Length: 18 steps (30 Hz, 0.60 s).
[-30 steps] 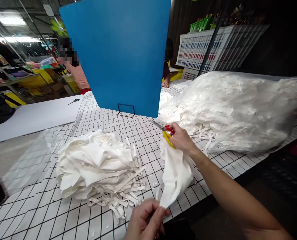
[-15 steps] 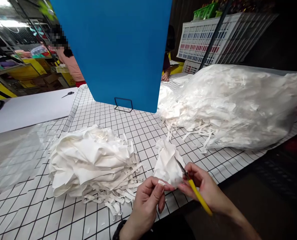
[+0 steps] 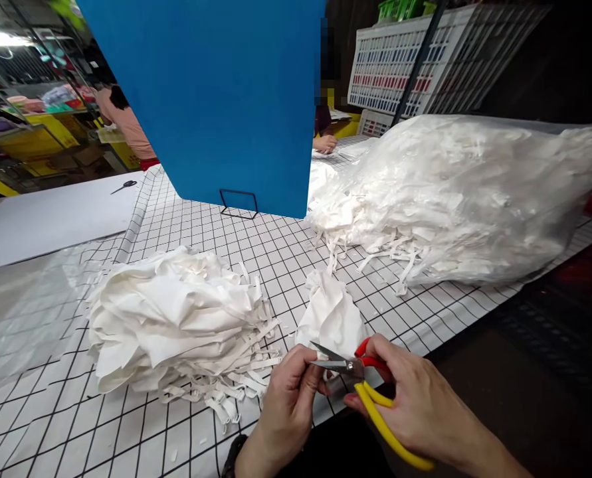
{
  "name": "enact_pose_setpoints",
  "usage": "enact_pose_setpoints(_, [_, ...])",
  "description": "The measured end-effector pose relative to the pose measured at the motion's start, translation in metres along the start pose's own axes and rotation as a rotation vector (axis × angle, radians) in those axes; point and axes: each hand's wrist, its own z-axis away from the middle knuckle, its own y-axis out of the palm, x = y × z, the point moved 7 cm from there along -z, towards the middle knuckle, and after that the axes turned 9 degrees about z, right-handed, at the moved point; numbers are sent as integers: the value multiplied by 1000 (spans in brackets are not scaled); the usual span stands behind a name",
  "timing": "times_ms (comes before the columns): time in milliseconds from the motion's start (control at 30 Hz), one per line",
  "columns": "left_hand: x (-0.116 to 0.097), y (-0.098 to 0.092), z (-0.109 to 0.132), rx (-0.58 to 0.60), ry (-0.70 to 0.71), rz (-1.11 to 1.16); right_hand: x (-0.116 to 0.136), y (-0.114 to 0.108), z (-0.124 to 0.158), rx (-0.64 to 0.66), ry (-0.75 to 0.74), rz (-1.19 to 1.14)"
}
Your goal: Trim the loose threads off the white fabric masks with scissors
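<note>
My right hand (image 3: 415, 395) grips scissors (image 3: 386, 435) with one red and one yellow handle. Their blades are spread and point left at the fingertips of my left hand (image 3: 290, 398). That hand is closed in a pinch on the near edge of a white fabric piece (image 3: 331, 312); the exact bit between the fingers is mostly hidden. Left of my hands lies a stack of white fabric pieces (image 3: 176, 318), with narrow straps hanging out toward me and to the right.
A large clear plastic bag (image 3: 475, 199) spills more white fabric at the right. Behind stands a blue board (image 3: 216, 99) on a wire foot. Dark scissors (image 3: 124, 186) lie on a white sheet at far left. Co-workers sit beyond the grid-patterned table (image 3: 200, 229).
My right hand has turned the scissors from pointing up and away to pointing left, with the blades now spread at my left fingertips. The view has shifted slightly.
</note>
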Motion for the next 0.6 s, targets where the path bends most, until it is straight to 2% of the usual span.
enact_pose_setpoints(267, [0,3,1,25,63,33,13,-6,2,1,-7,42])
enact_pose_setpoints(600, [-1,2,1,24,61,-30,13,-1,3,58,-1,11])
